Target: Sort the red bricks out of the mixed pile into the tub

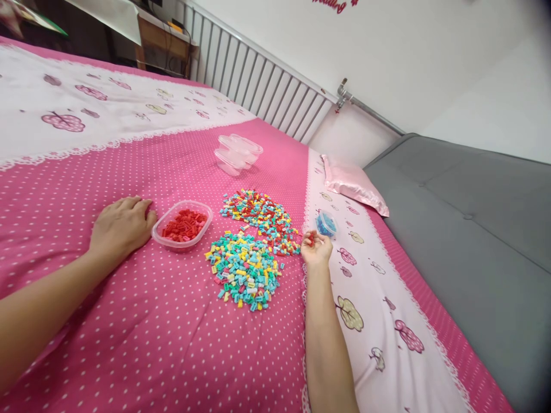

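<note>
My left hand (123,224) rests flat, palm down, on the pink dotted bedsheet, holding nothing. Just right of its thumb is a clear plastic tub (208,225) of red toy bricks (186,225). My right hand (317,250) is turned palm up with curled fingers around a few small red toy bricks (313,236). Beyond it, close to the fingertips, stands a small clear tub of blue pieces (326,224). Between my hands lie two loose heaps of small bricks: a mixed heap (258,212) with many reds behind, and a mostly teal, yellow and white heap (246,269) in front.
Several clear plastic lids or tubs (238,154) lie stacked behind the heaps. A pink satin pillow (353,183) is at the back right, beside a grey padded headboard (465,229). A metal railing (262,74) runs along the far side, with a wooden desk (161,43) beyond.
</note>
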A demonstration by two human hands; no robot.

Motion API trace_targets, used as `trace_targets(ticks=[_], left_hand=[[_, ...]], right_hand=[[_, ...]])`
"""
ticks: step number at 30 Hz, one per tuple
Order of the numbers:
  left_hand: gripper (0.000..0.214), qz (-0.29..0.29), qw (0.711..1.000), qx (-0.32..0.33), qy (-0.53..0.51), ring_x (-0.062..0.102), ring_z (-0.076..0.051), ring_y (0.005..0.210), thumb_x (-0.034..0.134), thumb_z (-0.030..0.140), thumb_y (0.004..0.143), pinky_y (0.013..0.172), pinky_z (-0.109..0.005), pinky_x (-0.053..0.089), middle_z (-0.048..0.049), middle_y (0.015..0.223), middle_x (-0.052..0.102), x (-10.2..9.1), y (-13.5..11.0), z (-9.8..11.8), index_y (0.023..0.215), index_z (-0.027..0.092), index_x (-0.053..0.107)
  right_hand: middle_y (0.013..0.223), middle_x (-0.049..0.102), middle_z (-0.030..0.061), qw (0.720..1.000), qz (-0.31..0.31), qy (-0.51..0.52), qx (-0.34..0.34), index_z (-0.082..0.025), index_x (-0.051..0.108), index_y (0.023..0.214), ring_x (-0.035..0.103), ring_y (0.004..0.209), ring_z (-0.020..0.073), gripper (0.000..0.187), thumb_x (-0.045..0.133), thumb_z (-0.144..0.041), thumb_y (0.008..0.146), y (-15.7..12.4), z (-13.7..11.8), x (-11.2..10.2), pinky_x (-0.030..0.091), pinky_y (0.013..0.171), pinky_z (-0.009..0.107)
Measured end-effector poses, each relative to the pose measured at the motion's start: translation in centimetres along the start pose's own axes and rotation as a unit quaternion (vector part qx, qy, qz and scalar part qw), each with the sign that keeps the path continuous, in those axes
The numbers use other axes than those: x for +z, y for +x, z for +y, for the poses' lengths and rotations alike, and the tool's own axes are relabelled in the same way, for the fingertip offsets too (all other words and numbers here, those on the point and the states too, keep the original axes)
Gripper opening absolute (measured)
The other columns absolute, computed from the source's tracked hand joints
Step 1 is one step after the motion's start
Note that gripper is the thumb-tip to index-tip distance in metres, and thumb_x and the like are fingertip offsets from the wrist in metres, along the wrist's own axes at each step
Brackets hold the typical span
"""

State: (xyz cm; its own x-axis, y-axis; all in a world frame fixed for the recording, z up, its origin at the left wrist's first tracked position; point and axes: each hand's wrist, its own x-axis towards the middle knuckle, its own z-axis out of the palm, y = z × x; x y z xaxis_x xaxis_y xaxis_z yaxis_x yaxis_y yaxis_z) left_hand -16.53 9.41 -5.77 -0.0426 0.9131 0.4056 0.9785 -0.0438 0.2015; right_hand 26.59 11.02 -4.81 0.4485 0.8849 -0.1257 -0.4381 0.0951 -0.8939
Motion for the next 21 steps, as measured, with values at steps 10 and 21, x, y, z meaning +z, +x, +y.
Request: trace_targets(ticks=[10, 21], left_hand=[[0.059, -0.015, 0.998, -0.008, 0.058, 0.048, -0.03, 0.112, 0.021, 0.04, 0.085, 0.096, -0.044, 0.036, -0.0195, 0.12, 0.054, 0.4, 0.3, -0.1, 0.116, 0.003, 0.055], [0.056, -0.029, 0.996, -0.015, 0.08, 0.046, -0.029, 0.113, 0.022, 0.04, 0.088, 0.097, -0.041, 0.033, -0.0162, 0.123, 0.052, 0.2, 0.2, 0.0, 0.119, 0.006, 0.054]], right_hand=[[0.051, 0.052, -0.0059, 0.957, -0.005, -0.287, -0.041, -0.019, 0.066, 0.074, 0.043, 0.044, 0.0069, 0.017, 0.06, -0.031, 0.063, -0.6, 2.0, 0.5, 0.031, 0.04, 0.017], [0.076, 0.069, -0.0012, 0.774, -0.012, -0.621, -0.122, -0.032, 0.072, 0.076, 0.059, 0.077, 0.0184, 0.023, 0.059, -0.021, 0.062, -1.5, 1.4, 0.7, 0.041, 0.067, 0.027]])
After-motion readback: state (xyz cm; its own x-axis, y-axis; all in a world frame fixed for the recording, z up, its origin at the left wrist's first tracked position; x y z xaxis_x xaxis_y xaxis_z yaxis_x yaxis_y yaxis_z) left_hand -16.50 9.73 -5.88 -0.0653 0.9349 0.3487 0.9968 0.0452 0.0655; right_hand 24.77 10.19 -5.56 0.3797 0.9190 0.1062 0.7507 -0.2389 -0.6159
